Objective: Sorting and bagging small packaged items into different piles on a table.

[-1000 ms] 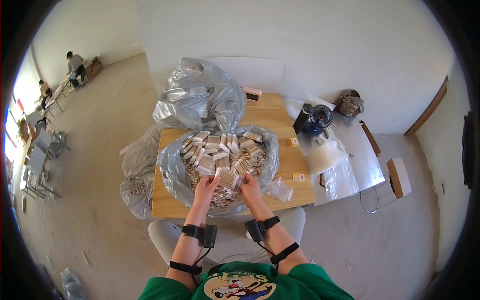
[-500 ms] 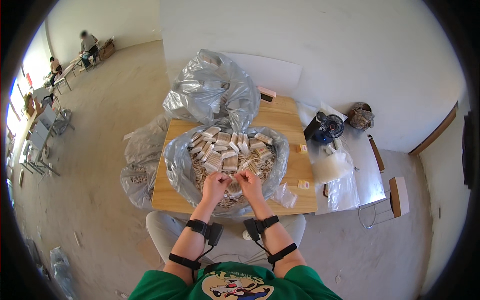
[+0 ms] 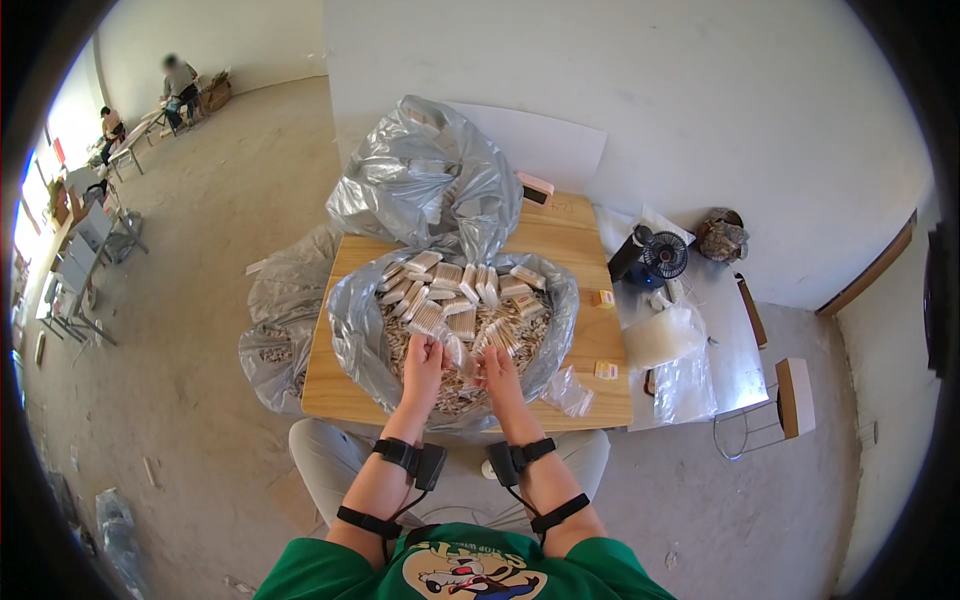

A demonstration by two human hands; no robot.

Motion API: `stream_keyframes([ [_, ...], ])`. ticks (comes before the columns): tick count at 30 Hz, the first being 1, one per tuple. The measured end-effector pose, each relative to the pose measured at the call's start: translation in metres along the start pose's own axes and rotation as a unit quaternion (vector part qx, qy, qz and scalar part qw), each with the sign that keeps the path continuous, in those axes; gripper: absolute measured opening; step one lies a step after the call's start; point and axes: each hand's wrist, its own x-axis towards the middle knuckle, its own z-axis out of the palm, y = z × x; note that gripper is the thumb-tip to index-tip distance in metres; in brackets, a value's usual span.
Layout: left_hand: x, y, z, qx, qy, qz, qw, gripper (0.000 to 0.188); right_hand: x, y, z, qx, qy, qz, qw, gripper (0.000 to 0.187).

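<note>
Left hand: the left hand (image 3: pixel 425 364) is nearly closed, thumb against fingers, on the upper left of a clear packet (image 3: pixel 457 352), a pinch that probably spares the thin film.
Right hand: the right hand (image 3: pixel 498 374) has its fingers drawn in at the packet's right end; whether they grip its edge I cannot tell.
Clear packet: between the hands, above the loose swabs (image 3: pixel 455 402), likely so that anything dropped lands among them; its contents are hard to make out.
Open grey bag: the open grey bag (image 3: pixel 352 345) sits directly before the person on the wooden tabletop (image 3: pixel 582 240), its sides spread wide, which seems to give both hands access.
Swab bundles: the swab bundles (image 3: pixel 462 325) lie mostly toward the bag's far side, apparently leaving the near side for handling.
Spare packets: small clear bags (image 3: pixel 570 393) lie just right of the open bag, presumably for easy reach.
Far bag: the bulging grey bag (image 3: pixel 425 175) stands behind, perhaps to leave the front free.
</note>
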Motion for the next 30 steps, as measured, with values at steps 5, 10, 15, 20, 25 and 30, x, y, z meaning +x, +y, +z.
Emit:
stream_keyframes([
  [5,-0.003,-0.003,-0.008,-0.254,-0.007,-0.112,0.961,0.013,-0.019,-0.017,0.023,0.178,-0.029,0.100,0.978,0.033],
  [10,-0.002,0.002,-0.008,-0.144,-0.020,-0.112,0.983,0.019,0.006,0.003,0.006,-0.153,0.088,-0.098,0.979,0.033],
  [15,0.004,-0.008,-0.025,0.010,0.051,-0.089,0.995,0.025,-0.001,-0.018,0.008,-0.258,0.125,-0.193,0.938,0.034],
  [20,0.006,-0.017,-0.031,0.071,0.075,-0.014,0.995,0.019,0.008,-0.023,-0.002,-0.321,0.126,-0.178,0.921,0.035],
  [25,0.013,-0.022,-0.048,0.062,0.164,0.002,0.984,0.020,0.021,-0.031,-0.008,-0.381,0.143,-0.178,0.896,0.027],
  [30,0.017,-0.007,-0.054,0.132,0.147,0.007,0.980,0.020,0.023,-0.038,0.000,-0.457,0.154,-0.447,0.754,0.027],
])
